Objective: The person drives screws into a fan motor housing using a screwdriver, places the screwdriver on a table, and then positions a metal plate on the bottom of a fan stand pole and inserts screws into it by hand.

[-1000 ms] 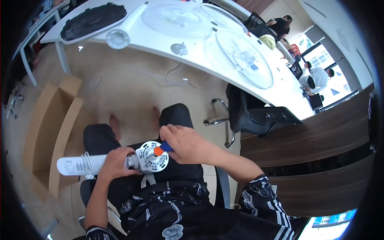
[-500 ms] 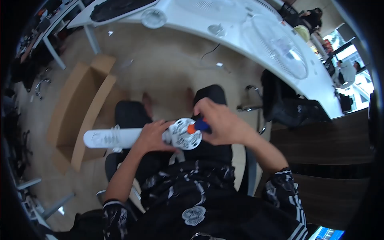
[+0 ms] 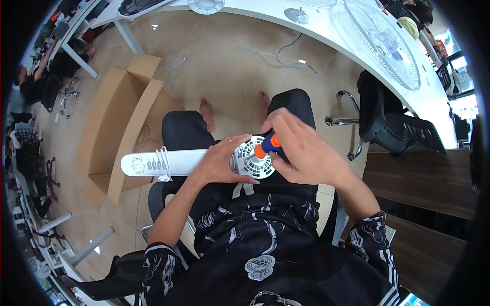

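Across my lap lies a white electric fan body (image 3: 185, 162), with a row of buttons and a cord wrapped round its column. Its round slotted motor housing (image 3: 248, 167) faces up toward me. My left hand (image 3: 217, 162) is wrapped round the neck beside the housing, thumb and fingers along its rim. A blue and orange screwdriver (image 3: 272, 144) is in my closed right hand (image 3: 309, 155). It points at the middle of the housing; whether its tip sits in a screw cannot be made out.
An open cardboard box (image 3: 109, 127) stands on the floor to the left. Ahead, a white table (image 3: 326, 33) bears fan grilles (image 3: 383, 43) and a round white base (image 3: 206, 5). A black office chair (image 3: 393, 122) stands at the right. Another person (image 3: 38, 76) is at the far left.
The view has shifted, so the scene sits further right and slightly higher. Both hands keep their hold, and the screwdriver stays at the housing with its handle turned a little.
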A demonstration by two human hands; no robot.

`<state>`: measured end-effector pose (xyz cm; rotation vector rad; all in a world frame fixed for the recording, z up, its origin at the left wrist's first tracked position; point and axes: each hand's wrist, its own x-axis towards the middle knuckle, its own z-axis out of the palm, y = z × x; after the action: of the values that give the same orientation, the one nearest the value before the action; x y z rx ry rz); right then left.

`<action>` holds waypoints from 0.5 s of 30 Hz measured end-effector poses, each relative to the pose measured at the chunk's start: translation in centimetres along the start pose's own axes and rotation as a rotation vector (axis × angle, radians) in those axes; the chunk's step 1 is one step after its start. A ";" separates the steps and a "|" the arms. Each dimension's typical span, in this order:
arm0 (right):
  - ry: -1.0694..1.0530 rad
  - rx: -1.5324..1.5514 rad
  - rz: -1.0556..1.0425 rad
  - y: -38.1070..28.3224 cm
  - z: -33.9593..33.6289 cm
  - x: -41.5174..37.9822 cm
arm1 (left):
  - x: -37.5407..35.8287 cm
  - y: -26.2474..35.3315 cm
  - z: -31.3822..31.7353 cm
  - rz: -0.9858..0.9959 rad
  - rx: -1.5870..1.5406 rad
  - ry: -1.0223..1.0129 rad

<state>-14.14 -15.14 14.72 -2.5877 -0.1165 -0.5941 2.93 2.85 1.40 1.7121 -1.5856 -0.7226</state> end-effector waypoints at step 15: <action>-0.033 0.033 0.256 0.4 0.5 -0.1 | 4.1 4.2 -0.7 0.214 -0.178 0.332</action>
<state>-13.97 -15.27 14.15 -2.5270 0.1908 -0.4509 1.30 -1.23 5.39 1.4225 -1.4004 -0.4318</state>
